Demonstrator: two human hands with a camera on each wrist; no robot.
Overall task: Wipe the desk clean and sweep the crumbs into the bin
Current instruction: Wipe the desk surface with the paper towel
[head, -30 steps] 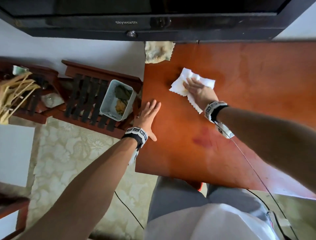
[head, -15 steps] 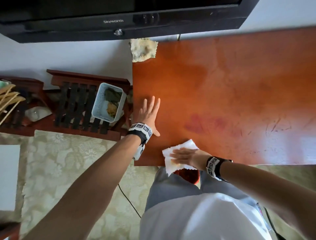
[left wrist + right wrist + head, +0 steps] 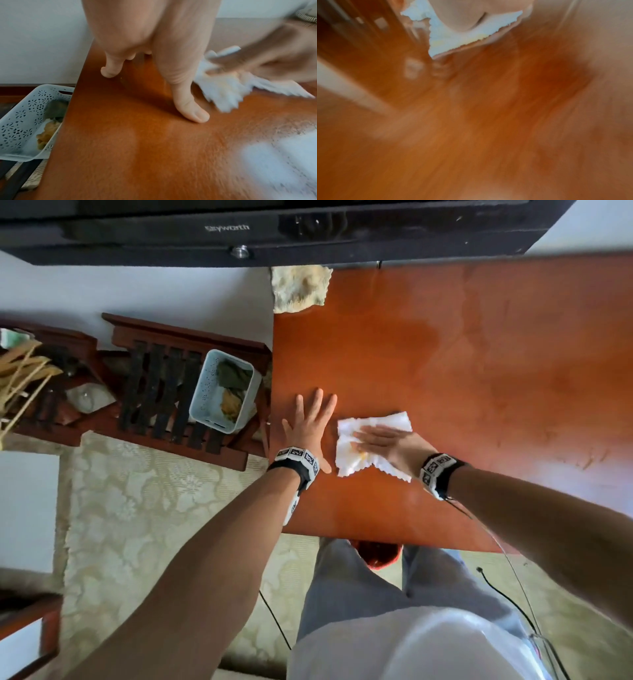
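Over on the left, below the desk edge, the pale blue perforated bin (image 3: 222,392) sat on the dark wooden slatted rack (image 3: 164,395), already holding scraps of greenish and yellowish rubbish; that spot looked deliberate, since anything pushed off the desk's left edge would drop toward it. Next came the left hand (image 3: 308,428), laid flat on the orange-brown desk (image 3: 462,364) just inside that left edge, fingers straight and spread, holding nothing, thumb tip down on the wood in the left wrist view; my read was that it served as a brace, or as a wall to gather crumbs against. Just beside it, not quite touching, the white paper towel (image 3: 373,443) lay spread on the surface with a faint yellow stain on it, and the right hand (image 3: 394,445) pressed it down with flat, extended fingers rather than any pinch, which suited a broad wiping stroke. The right wrist view was smeared with motion blur and showed only the towel's torn edge under the palm. No loose crumbs could be made out on the wood. At the far left corner of the desk a crumpled cream cloth (image 3: 299,289) lay under the black television (image 3: 274,231), out of the stroke's way. Farther right the desk showed dull smears, so the wiping seemed only partly done.
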